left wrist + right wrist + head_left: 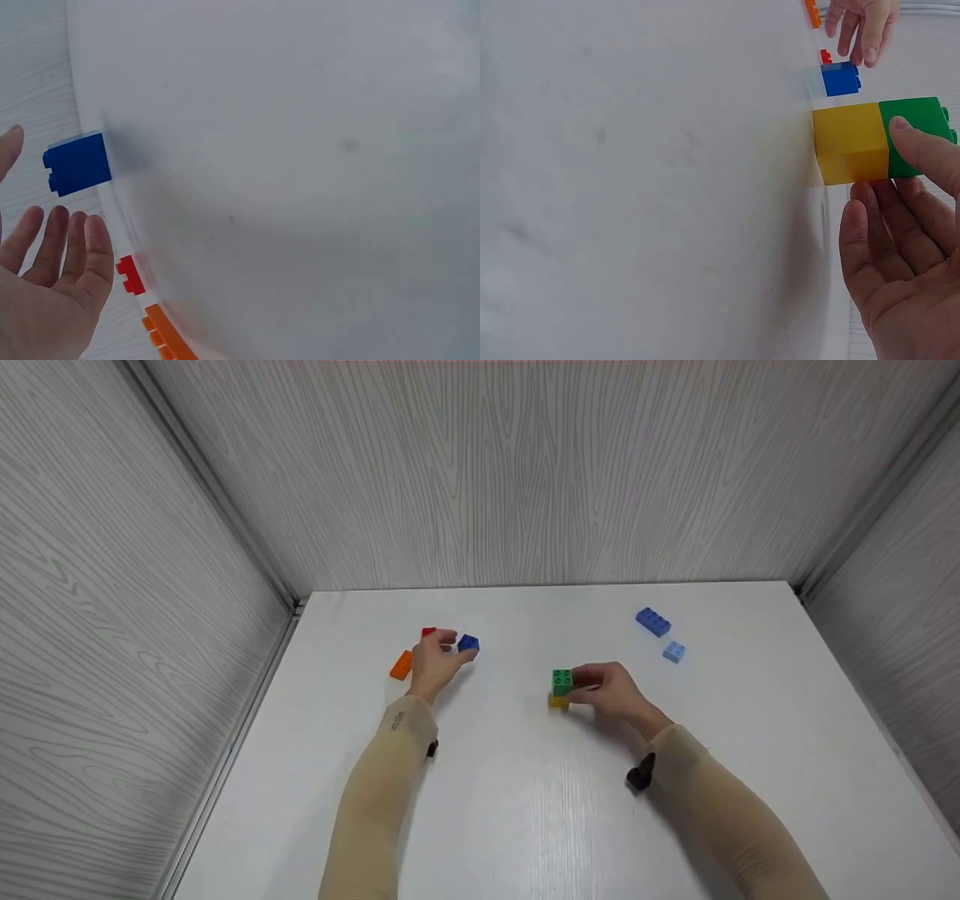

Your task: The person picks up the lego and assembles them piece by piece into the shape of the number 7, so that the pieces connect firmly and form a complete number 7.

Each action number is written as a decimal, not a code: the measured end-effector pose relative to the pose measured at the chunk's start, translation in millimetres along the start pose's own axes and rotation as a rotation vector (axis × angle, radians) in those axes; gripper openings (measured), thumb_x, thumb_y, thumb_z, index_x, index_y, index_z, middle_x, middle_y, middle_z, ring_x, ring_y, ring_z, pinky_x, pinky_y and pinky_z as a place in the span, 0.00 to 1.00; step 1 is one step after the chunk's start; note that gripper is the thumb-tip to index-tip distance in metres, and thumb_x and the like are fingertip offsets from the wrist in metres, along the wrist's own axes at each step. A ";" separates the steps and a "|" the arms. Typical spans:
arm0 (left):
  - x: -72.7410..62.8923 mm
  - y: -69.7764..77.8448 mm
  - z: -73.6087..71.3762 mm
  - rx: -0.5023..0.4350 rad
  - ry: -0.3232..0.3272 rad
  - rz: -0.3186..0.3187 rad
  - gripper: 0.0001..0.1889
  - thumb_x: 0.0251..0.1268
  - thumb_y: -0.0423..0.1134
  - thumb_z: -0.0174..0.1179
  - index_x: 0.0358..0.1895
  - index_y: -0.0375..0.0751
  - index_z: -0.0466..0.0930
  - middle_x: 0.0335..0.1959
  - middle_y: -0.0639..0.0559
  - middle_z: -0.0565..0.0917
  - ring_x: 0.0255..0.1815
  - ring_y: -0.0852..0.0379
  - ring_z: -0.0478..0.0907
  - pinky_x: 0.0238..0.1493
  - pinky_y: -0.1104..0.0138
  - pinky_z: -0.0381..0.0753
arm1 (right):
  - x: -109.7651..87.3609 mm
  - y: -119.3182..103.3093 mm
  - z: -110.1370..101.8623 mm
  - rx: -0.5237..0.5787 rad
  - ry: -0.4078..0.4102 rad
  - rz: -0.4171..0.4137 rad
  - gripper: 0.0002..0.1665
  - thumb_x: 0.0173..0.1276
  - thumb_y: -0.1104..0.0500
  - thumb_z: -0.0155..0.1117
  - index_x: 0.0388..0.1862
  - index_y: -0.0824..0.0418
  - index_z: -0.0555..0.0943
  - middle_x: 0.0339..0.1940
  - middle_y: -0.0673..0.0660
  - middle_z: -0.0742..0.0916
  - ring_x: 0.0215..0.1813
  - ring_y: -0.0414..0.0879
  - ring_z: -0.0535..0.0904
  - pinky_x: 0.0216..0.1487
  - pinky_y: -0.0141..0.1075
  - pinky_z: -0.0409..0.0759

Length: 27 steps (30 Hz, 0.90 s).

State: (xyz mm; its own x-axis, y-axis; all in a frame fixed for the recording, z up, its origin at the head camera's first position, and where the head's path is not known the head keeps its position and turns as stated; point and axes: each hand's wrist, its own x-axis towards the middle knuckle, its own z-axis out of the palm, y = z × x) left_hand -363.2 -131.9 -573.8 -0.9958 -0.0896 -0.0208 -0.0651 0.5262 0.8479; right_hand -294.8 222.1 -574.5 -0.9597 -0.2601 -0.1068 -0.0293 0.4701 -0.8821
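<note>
1. Nearest cam: tan L sleeve (379, 802) & R sleeve (731, 802), both stretched fwd over white tbl (510, 825); black clip (640, 774) at R wrist.
2. R hand (615, 690): I've got green blk (562, 682) pinched, thumb on one side, fingers on the other; gap only abt as wide as the blk.
3. Green blk sits on top of yellow blk (851, 144), studs up, approx mid-tbl. Yellow blk is on tbl; sides line up nearly flush. Can't tell if the two are fully pressed together.
4. L hand (433, 664): nothing held. Thumb & fingers well spread, fingers a bit bent, gap facing dk blue blk (468, 643), which stands on tbl just beside.
5. Red blk (131, 275) just past L hand, partly hidden by it in head view. Orange blk (401, 665) just to L of that hand, near red blk.
6. Far R of tbl: long blue blk (653, 622) & small lt blue blk (673, 652), near each other, apart, well away from R hand.
7. Grey wood-grain wall (480, 472) behind tbl.
</note>
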 end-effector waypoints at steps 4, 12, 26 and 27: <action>3.7 0.9 6.2 0.019 0.006 -0.065 0.30 0.71 0.50 0.80 0.70 0.41 0.84 0.67 0.42 0.88 0.69 0.44 0.84 0.77 0.52 0.85 | 0.1 0.7 0.9 -0.002 -0.003 0.023 0.30 0.73 0.60 0.80 0.73 0.62 0.86 0.67 0.63 0.92 0.71 0.59 0.87 0.77 0.56 0.85; 9.2 2.3 15.6 0.065 0.016 -0.108 0.33 0.71 0.50 0.80 0.72 0.39 0.82 0.68 0.41 0.88 0.71 0.43 0.85 0.81 0.50 0.82 | 0.9 0.8 2.0 0.004 -0.014 0.025 0.30 0.74 0.60 0.79 0.73 0.62 0.87 0.67 0.63 0.92 0.71 0.58 0.86 0.77 0.55 0.85; 11.5 3.1 22.0 0.099 0.041 -0.092 0.26 0.74 0.46 0.76 0.69 0.39 0.84 0.67 0.39 0.89 0.71 0.42 0.86 0.80 0.49 0.83 | -0.2 0.4 0.0 -0.011 -0.014 0.004 0.29 0.74 0.61 0.78 0.73 0.62 0.87 0.67 0.63 0.93 0.70 0.59 0.88 0.77 0.57 0.85; 11.5 3.2 22.0 0.101 0.039 -0.092 0.26 0.74 0.46 0.76 0.69 0.39 0.84 0.68 0.39 0.89 0.71 0.42 0.86 0.80 0.49 0.83 | 0.0 0.4 -0.1 -0.011 -0.013 -0.002 0.29 0.73 0.62 0.78 0.72 0.62 0.87 0.66 0.63 0.93 0.70 0.59 0.88 0.77 0.57 0.86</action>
State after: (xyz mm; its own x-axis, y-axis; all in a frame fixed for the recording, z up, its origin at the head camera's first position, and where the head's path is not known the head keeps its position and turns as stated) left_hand -376.3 -112.6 -583.0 -0.9821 -0.1733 -0.0737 -0.1642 0.5962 0.7858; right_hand -294.8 222.3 -574.8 -0.9558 -0.2723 -0.1108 -0.0348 0.4791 -0.8771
